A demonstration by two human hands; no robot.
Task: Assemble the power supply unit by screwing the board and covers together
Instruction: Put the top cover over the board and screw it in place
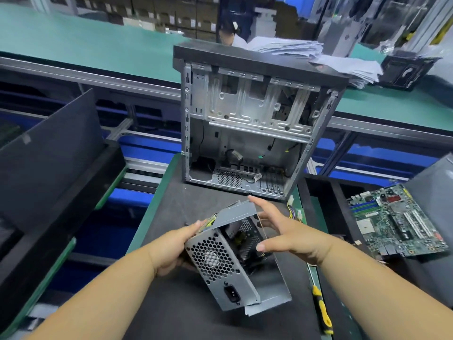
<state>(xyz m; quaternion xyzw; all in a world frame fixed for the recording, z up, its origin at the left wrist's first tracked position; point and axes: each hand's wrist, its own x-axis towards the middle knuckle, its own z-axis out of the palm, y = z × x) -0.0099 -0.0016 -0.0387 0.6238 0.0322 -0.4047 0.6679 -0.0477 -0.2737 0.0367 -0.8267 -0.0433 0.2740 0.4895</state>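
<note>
A grey metal power supply unit (pixel 221 263) is tilted above the dark work mat (pixel 186 312), its honeycomb vent and power socket facing me. My left hand (pixel 171 251) grips its left side. A bent grey cover (pixel 236 213) sits loosely over the top, leaving the inside open to view. My right hand (pixel 286 231) touches that cover's right edge with fingers spread and fairly straight. Coloured wires (pixel 294 212) trail out behind the unit.
An open computer case (pixel 247 123) stands upright just beyond the unit. A motherboard (pixel 397 219) lies at the right. A yellow-and-black screwdriver (pixel 322 310) lies at the mat's right edge. Black panels (pixel 49 153) lean at the left. A person sits beyond the green conveyor (pixel 73 38).
</note>
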